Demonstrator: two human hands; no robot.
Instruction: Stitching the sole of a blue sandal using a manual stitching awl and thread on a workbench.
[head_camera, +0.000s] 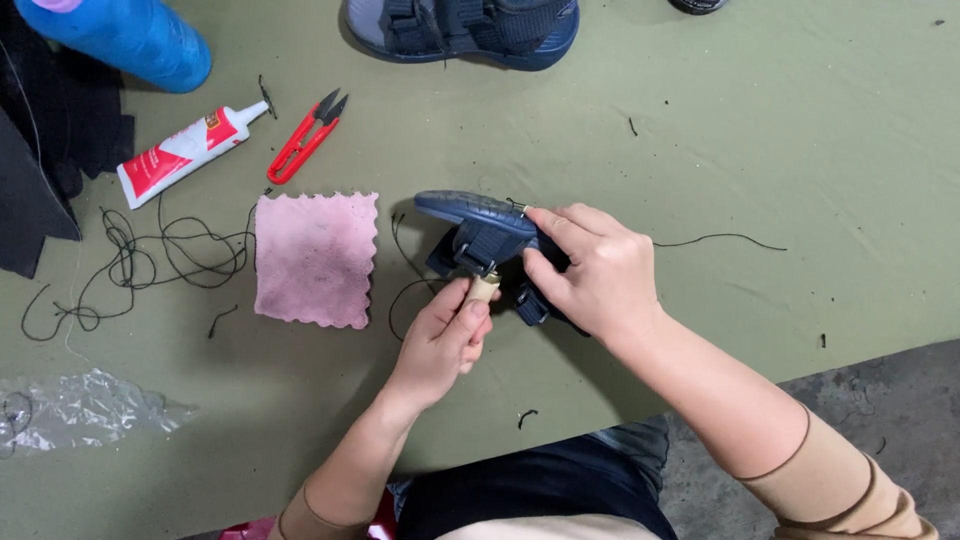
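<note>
A: Two hands, both busy. The right hand (600, 270) is clamped round a dark blue sandal (478, 222), held on edge above the table (820, 130), fingers over the straps, thumb near the sole's rim.

B: And the left?

A: The left hand (445, 340) is closed round a pale wooden handle (484, 288), pointed up into the straps. The tip is hidden behind the strap, so I can't tell what kind of point it has.

B: Looks like an awl, then. What's the thread doing?

A: A black thread (715, 240) trails right from behind the right hand. More loose thread (150, 255) lies tangled far left, beyond a pink cloth (316, 258) just beside the sandal.

B: What worries you?

A: I'd say the right fingers sit close to where that hidden tip comes through. A hard push that slips off the strap could jab them. The sandal is only pinched, not braced on the table, so it may twist under pressure.

B: Anything else nearby?

A: Red snips (305, 137) and a glue tube (185, 150) lie well apart at upper left, a blue spool (125, 35) in the corner, a second sandal (465, 30) at the top edge. The trailing thread could snag, I think, if the sandal is turned.
</note>
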